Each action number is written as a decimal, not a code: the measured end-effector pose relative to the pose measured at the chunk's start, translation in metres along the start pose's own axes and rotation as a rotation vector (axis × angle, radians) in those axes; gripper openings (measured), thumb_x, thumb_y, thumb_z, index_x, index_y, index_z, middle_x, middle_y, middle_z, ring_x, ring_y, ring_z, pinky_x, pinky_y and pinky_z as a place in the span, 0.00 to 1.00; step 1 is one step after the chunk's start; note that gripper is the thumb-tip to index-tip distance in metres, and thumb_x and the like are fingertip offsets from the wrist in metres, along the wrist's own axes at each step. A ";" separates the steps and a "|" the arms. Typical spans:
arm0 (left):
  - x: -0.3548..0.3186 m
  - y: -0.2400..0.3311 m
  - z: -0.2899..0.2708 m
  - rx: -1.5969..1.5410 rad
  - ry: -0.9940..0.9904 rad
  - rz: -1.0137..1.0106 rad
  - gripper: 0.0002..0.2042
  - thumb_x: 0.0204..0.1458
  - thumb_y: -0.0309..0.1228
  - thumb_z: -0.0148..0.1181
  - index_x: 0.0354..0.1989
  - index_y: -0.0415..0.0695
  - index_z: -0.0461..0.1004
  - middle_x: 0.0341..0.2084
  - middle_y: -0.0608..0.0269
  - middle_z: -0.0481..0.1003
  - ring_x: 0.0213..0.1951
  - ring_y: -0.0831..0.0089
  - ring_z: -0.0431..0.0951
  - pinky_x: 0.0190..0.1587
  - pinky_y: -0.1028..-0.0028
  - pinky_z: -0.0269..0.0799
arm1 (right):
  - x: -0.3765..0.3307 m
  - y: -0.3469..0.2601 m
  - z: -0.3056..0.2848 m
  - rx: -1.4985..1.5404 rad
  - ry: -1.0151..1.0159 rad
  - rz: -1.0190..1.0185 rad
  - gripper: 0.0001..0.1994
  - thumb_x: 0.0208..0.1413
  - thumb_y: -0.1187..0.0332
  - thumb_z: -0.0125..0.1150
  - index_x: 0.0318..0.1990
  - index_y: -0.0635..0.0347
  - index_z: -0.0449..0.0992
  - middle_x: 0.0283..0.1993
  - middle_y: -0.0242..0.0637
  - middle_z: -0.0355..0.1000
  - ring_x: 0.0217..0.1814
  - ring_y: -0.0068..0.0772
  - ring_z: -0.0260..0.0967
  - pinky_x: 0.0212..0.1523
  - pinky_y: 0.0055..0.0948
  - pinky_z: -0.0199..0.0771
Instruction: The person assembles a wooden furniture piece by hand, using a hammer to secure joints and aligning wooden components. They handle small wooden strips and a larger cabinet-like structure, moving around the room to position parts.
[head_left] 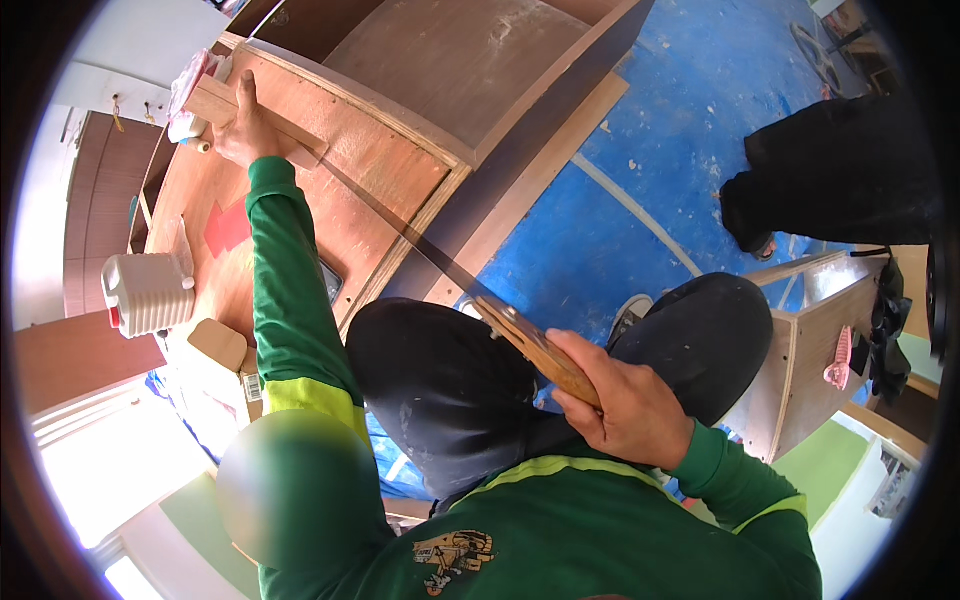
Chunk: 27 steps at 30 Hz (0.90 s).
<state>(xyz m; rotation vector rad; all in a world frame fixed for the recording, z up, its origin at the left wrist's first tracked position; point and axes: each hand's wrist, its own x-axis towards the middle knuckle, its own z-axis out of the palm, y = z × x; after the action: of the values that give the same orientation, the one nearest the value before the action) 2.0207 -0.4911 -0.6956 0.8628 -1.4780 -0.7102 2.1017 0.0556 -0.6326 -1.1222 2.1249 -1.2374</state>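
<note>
My right hand (635, 405), low and right of centre, is wrapped round the wooden handle (540, 355) of a handsaw. The saw's long thin blade (410, 235) slants away to the upper left over a plywood worktop (370, 150). At the far left my left hand (248, 130) grips a short wooden strip (212, 103) against that top, thumb raised along it. The blade's far end meets or lies right beside the strip's near end (308, 148); whether it cuts into the wood I cannot tell. My knees straddle the space under the handle.
A brown open cabinet box (450, 60) adjoins the worktop. Red sheets (228, 227), a phone (331, 282) and a white plastic jug (150, 293) are on the left. Another person's dark-trousered leg (830, 170) stands at right, near a wooden box (815, 350) on blue-covered floor (680, 130).
</note>
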 end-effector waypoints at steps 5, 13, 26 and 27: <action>0.012 -0.007 0.000 0.115 -0.042 -0.042 0.38 0.46 0.59 0.82 0.46 0.29 0.86 0.36 0.49 0.87 0.41 0.58 0.87 0.52 0.58 0.82 | 0.150 0.030 0.073 -0.031 0.044 -0.133 0.24 0.73 0.58 0.62 0.67 0.64 0.69 0.45 0.61 0.81 0.41 0.68 0.81 0.41 0.59 0.80; 0.019 -0.019 -0.013 0.184 -0.009 -0.097 0.39 0.44 0.60 0.83 0.45 0.30 0.87 0.36 0.47 0.88 0.40 0.56 0.88 0.52 0.55 0.82 | 0.110 0.013 0.058 0.066 0.019 -0.058 0.24 0.72 0.59 0.63 0.66 0.65 0.67 0.41 0.60 0.82 0.42 0.69 0.81 0.40 0.60 0.81; 0.018 -0.016 -0.004 0.132 -0.036 -0.062 0.37 0.47 0.59 0.81 0.49 0.32 0.87 0.38 0.48 0.88 0.44 0.55 0.88 0.54 0.56 0.81 | 0.197 0.015 0.094 0.000 0.035 -0.114 0.22 0.73 0.58 0.62 0.64 0.63 0.68 0.38 0.63 0.80 0.44 0.68 0.81 0.41 0.60 0.80; 0.018 -0.017 -0.006 0.189 -0.043 -0.077 0.38 0.47 0.60 0.81 0.49 0.32 0.87 0.38 0.47 0.88 0.43 0.54 0.88 0.54 0.55 0.82 | 0.198 0.013 0.094 -0.002 0.038 -0.113 0.22 0.73 0.58 0.62 0.64 0.63 0.68 0.38 0.63 0.80 0.44 0.68 0.81 0.42 0.60 0.81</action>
<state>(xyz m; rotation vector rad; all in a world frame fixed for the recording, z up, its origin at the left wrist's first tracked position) 2.0286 -0.5150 -0.6993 1.0583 -1.5753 -0.6563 2.0472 -0.1502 -0.6861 -1.2437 2.1161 -1.3167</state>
